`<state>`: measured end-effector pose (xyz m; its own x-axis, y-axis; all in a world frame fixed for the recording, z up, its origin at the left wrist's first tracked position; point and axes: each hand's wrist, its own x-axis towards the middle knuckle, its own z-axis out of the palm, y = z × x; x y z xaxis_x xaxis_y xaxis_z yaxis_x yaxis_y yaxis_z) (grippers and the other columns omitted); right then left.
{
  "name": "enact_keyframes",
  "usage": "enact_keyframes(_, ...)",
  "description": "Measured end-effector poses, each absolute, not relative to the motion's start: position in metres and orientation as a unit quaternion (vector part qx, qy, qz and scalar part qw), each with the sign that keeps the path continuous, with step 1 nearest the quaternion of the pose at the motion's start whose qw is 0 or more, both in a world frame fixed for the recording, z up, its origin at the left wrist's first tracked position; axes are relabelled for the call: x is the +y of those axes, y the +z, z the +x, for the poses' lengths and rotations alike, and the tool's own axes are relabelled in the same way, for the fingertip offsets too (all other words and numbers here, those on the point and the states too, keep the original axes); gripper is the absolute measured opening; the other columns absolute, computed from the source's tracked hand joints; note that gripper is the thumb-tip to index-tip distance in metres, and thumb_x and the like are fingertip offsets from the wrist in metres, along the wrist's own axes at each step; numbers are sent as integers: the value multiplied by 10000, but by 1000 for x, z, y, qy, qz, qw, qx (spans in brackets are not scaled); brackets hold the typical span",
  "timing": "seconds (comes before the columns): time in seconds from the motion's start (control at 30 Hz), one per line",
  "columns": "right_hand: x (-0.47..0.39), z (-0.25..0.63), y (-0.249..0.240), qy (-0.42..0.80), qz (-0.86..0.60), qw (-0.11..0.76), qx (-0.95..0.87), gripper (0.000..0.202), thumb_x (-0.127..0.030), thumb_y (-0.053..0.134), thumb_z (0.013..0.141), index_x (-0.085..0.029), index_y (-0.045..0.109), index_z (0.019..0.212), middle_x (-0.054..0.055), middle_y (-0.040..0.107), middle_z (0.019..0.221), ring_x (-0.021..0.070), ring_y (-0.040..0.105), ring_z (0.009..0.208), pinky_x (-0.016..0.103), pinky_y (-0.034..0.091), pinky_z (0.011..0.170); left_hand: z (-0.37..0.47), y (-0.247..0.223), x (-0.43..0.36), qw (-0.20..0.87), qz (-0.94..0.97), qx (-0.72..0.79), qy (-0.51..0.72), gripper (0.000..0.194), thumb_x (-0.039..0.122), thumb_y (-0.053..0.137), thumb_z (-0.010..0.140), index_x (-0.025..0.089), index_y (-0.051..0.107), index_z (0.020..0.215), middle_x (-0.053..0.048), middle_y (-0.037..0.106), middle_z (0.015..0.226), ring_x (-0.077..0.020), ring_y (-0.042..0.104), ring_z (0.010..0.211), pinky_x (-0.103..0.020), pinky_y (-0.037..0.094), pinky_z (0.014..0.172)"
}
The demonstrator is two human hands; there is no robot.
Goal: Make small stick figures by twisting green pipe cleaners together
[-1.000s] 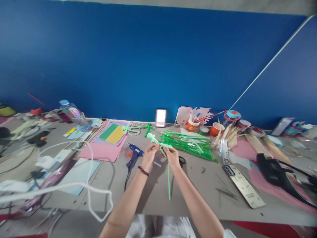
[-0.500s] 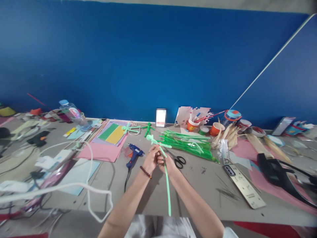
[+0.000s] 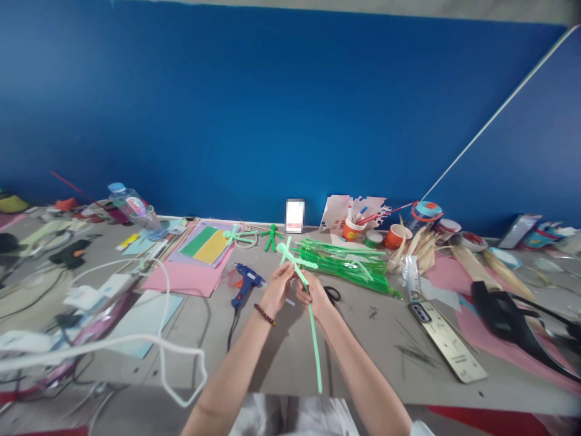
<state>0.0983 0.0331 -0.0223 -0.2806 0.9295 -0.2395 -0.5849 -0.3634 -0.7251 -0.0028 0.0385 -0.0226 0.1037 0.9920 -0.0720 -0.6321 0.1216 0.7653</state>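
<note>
A light green pipe-cleaner figure [image 3: 293, 259] is held between my two hands above the grey table. My left hand [image 3: 280, 286], with a dark bead bracelet at its wrist, pinches the figure from the left. From the right, my right hand [image 3: 311, 292] has its fingers closed around the lower part. One long light green strand [image 3: 315, 345] hangs from the figure past my right hand toward the table's front edge. Behind lie a dark green figure [image 3: 271, 237] and another light green figure [image 3: 239, 235].
A blue glue gun [image 3: 247, 283] lies left of my hands, black scissors [image 3: 333, 295] right. Green pipe cleaners [image 3: 345, 265] lie behind on the right, near an orange cup [image 3: 353, 230]. A phone [image 3: 447, 342] is at the right; pink paper [image 3: 181, 277] and a bottle [image 3: 136, 209] are left.
The held figure has turned and shifted slightly right, with more of its limbs showing. My right hand has moved a little right, covering more of the scissors, and the hanging strand has swung right.
</note>
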Motion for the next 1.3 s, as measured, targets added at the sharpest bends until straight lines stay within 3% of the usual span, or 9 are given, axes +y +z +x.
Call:
enact_keyframes(0.23,31,90,-24,560,-411,605,-390,324,-425,698,670,-172,633,863,-48,544,551,47,358,345,197,259,342,4,-22,34,697,218,274,625,221,270,779,614,145,613,690,22,602,622,-89,557,566,-211,423,533)
enact_keyframes(0.4,28,91,-24,470,-485,611,-413,322,-470,680,669,-151,654,702,-17,541,531,82,414,431,209,311,393,12,-16,31,689,205,290,632,243,283,775,604,137,595,677,24,590,605,-82,545,524,-195,400,470)
enact_keyframes(0.57,27,92,-21,578,-451,584,-348,367,-512,668,664,-162,573,608,-30,504,473,76,392,392,199,284,364,16,-16,29,660,198,353,633,308,313,798,541,140,590,687,53,540,523,-62,485,419,-175,357,381)
enact_keyframes(0.7,27,91,-21,648,-428,561,-286,340,-486,688,634,-180,539,637,-51,471,428,86,408,379,183,248,333,17,-22,28,628,257,405,613,312,388,750,598,136,620,727,68,480,445,-66,421,338,-192,334,327)
enact_keyframes(0.8,29,91,-23,624,-438,591,-264,321,-455,703,616,-182,533,629,-65,456,423,73,381,361,180,237,326,18,-24,29,588,316,443,598,318,412,718,633,128,649,759,31,542,516,-72,455,366,-204,372,353)
enact_keyframes(0.97,38,102,-23,576,-478,631,-204,305,-394,751,541,-177,569,654,-58,518,521,65,406,393,196,273,348,18,-22,28,514,488,456,538,368,356,653,715,167,664,1031,-67,671,904,-123,591,620,-224,459,522)
enact_keyframes(1.03,42,107,-23,559,-484,637,-217,304,-402,747,547,-178,571,655,-59,514,513,67,401,392,205,283,359,15,-20,25,467,575,463,487,275,366,578,778,156,702,905,-58,671,776,-143,592,644,-226,441,539)
enact_keyframes(1.17,50,117,-23,542,-488,623,-283,320,-450,717,578,-181,562,658,-63,503,480,49,299,339,213,208,332,4,-15,20,333,665,514,428,406,408,503,828,147,641,550,0,507,448,-108,477,454,-221,348,457)
enact_keyframes(1.3,52,123,-20,547,-473,569,-391,294,-429,703,601,-174,559,626,-68,473,454,46,313,350,194,227,346,-10,-6,23,209,670,466,539,245,312,517,839,157,680,741,-38,635,662,-138,560,602,-256,451,586)
